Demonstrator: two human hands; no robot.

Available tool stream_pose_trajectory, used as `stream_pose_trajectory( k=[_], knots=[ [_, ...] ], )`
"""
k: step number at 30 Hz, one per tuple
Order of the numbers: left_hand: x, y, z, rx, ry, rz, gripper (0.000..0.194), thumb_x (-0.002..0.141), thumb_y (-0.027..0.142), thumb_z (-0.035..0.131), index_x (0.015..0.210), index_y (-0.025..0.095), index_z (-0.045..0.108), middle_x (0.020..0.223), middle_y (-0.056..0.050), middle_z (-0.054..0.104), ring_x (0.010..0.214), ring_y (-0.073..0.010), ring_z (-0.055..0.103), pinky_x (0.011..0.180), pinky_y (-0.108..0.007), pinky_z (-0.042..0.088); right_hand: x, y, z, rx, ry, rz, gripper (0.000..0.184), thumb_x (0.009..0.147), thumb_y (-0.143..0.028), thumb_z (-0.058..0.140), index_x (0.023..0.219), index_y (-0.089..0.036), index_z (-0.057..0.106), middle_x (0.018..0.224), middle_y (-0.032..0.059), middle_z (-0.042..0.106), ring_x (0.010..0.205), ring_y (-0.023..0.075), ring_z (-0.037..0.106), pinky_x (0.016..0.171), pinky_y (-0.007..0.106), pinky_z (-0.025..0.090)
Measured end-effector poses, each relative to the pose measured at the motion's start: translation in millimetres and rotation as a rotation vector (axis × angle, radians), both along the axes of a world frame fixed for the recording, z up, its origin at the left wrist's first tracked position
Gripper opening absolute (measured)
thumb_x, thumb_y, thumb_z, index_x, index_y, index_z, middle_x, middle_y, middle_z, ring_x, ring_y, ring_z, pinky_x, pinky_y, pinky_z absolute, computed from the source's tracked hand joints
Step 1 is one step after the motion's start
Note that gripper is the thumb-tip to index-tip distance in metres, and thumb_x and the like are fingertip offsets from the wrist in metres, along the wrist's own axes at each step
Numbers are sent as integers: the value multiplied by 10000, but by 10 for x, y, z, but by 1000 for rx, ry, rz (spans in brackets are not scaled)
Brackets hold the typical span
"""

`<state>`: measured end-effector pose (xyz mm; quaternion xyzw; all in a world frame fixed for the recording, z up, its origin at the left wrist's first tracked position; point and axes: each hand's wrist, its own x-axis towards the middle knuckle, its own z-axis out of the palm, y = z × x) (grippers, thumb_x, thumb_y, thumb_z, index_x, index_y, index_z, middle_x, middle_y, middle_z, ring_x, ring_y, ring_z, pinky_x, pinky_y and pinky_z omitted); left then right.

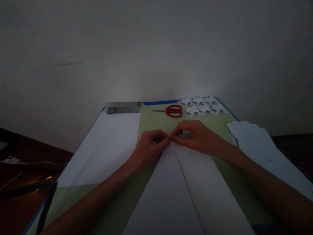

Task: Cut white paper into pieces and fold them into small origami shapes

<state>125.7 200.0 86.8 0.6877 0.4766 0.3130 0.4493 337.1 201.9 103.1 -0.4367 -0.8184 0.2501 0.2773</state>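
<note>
A large white sheet of paper [188, 189] lies in front of me, with a crease or folded edge running down its middle. At its far end my left hand [153, 143] pinches the paper between thumb and index finger. My right hand [193, 135] pinches it too, and the fingertips of both hands nearly meet there. Beyond the hands rests a pair of scissors [174, 111] with red handles, its blades pointing left. The exact shape of the paper at the fingertips is hidden.
Several folded white paper figures [204, 106] sit in rows at the back right. White sheets [264, 150] are stacked at the right edge, and another white sheet [105, 147] covers the left. The green tabletop [156, 120] has a blue rim, against a grey wall [156, 49].
</note>
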Motion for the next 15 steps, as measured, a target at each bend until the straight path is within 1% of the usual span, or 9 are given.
stream_pose_trajectory(
  k=[4,9,15],
  knots=[
    [-7,16,0,54,29,-11,173,827,312,663,776,174,754,760,-36,742,717,-166,642,644,-259,467,-7,5,-12,37,-13,4,73,880,-205,689,858,-219,758,868,17,791,828,196,710,795,341,496],
    [-18,-2,-30,88,53,-3,171,834,307,658,764,183,754,741,-26,736,709,-165,624,645,-266,455,-34,-20,-13,77,-23,7,91,830,-143,707,818,-230,732,824,-5,771,800,182,696,784,325,474],
    [-16,-13,4,64,0,7,174,835,297,662,755,176,759,746,-24,742,715,-162,632,665,-268,465,-60,-41,-37,169,-32,-18,92,829,-146,740,810,-230,709,812,-20,741,829,187,686,869,373,426]
  ],
)
